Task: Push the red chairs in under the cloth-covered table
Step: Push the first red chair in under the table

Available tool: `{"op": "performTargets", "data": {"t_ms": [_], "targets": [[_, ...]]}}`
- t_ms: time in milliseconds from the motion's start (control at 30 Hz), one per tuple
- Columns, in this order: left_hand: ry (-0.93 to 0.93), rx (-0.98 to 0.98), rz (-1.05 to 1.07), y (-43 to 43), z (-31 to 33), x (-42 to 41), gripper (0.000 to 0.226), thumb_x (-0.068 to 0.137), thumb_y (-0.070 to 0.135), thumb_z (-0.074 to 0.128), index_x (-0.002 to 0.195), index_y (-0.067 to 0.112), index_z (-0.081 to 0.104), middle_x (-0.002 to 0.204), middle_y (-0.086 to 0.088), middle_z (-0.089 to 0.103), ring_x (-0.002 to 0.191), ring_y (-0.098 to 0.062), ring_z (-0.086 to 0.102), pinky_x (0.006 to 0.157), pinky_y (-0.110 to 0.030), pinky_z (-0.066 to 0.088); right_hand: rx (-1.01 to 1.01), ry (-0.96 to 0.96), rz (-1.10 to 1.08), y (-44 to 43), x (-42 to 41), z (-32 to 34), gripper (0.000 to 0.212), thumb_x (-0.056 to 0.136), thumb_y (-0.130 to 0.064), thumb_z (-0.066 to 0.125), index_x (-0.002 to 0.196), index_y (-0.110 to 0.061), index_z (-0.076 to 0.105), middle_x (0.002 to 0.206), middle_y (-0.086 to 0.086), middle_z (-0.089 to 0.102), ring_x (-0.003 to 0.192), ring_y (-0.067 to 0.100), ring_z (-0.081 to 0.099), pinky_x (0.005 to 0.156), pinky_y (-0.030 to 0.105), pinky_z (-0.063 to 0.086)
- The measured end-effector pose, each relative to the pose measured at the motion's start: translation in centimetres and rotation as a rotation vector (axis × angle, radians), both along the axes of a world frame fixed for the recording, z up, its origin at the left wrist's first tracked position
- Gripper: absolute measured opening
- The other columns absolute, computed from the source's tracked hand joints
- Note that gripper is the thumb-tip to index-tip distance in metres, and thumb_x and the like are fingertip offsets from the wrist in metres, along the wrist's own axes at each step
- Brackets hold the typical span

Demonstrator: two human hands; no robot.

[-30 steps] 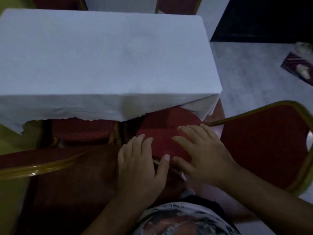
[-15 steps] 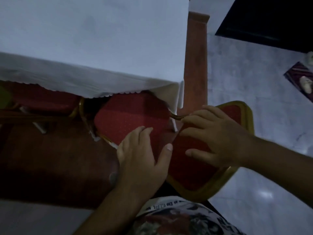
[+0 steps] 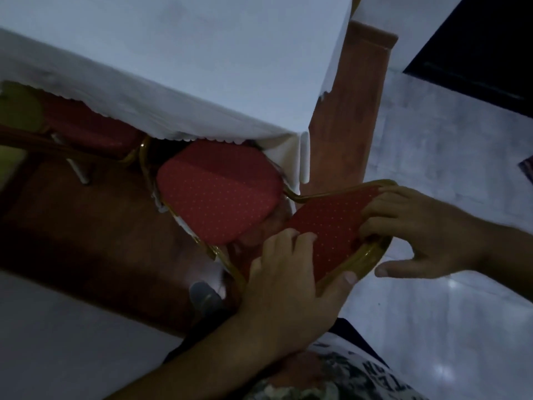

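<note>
Nearest: patterned shirt (image 3: 340, 379) at bottom edge, both forearms reaching up-frame. Left hand (image 3: 291, 287) lies flat on the near end of the chair back (image 3: 331, 226), fingers (image 3: 284, 241) pressed together on the red padding, thumb spread out along the gold frame rim (image 3: 366, 254). Right hand (image 3: 418, 232) grips the far end of the same chair back, fingers curled over the top rim onto the padding, thumb spread wide below, off the frame. Chair seat (image 3: 216, 194) sits just beyond, its far edge tucked under the scalloped hem of the white tablecloth (image 3: 178, 67); near edge is exposed. A second red chair (image 3: 89, 125) at left is partly under the hem. Cloth corner hangs just beside the chair back's far tip. Brown carpet (image 3: 95, 232) below; pale floor (image 3: 450, 298) to the right is open. Surface fills the upper left.
</note>
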State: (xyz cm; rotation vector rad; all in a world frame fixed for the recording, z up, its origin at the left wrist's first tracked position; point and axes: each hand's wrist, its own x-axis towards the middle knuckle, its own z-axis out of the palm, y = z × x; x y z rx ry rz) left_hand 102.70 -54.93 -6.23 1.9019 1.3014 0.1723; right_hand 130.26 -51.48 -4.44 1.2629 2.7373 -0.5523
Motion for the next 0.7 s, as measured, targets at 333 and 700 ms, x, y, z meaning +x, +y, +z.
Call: {"op": "performTargets", "data": {"t_ms": [333,700], "targets": [[0.216,0.013,0.201,-4.4,-0.6,6.1,0.052,0.095,0.063,0.033,0.132,0.031,0.049,0.124,0.009,0.054,0.115,-0.015,0.050,0.093,-0.041,0.046,0.110,0.156,0.149,2.5,2.1,-4.4,0.064,0.090,-0.078,0.038,0.095,-0.020,0.062,0.088,0.000,0.056,0.076,0.021,0.051,0.067,0.042,0.046],[0.231,0.244,0.519,-7.9,-2.0,5.3,0.037,0.098,0.044,0.045,0.121,0.019,0.059,0.112,0.002,0.057,0.102,-0.019,0.051,0.089,-0.036,0.033,0.211,0.240,-0.051,-1.0,-2.5,-5.7,0.076,0.085,-0.085,0.033,0.090,-0.016,0.065,0.086,0.004,0.058,0.081,0.029,0.057,0.071,0.046,0.043]]}}
